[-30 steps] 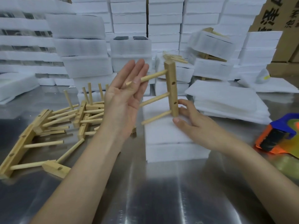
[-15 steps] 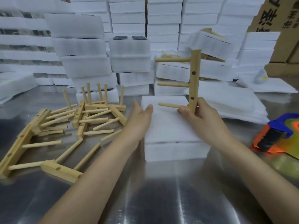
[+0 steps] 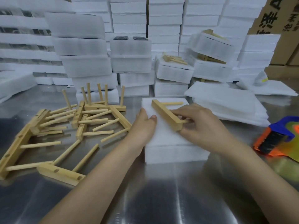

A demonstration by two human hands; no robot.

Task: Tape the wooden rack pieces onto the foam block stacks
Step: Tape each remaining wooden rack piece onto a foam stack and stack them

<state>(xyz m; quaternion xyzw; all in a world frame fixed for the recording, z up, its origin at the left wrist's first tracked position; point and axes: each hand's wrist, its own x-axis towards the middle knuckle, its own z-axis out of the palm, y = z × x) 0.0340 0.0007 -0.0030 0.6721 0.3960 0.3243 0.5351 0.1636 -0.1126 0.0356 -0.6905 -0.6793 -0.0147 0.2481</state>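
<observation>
A white foam block stack (image 3: 171,143) sits on the steel table in front of me. A wooden rack piece (image 3: 165,113), a square bar with round dowels, lies flat on the stack's top. My right hand (image 3: 199,125) grips its near end, fingers curled round the dowels there. My left hand (image 3: 144,125) holds the stack's left edge, thumb on the top face. An orange and blue tape dispenser (image 3: 278,138) lies at the right.
Several loose wooden rack pieces (image 3: 77,123) are piled on the table (image 3: 161,191) at the left. Walls of white foam blocks (image 3: 129,46) fill the back, some with rack pieces on top. Flat foam sheets (image 3: 226,104) lie at the right, cardboard boxes (image 3: 275,21) behind them.
My right hand has lowered the rack piece from upright to flat on the foam stack. My left hand came down from the dowels to the stack's left edge.
</observation>
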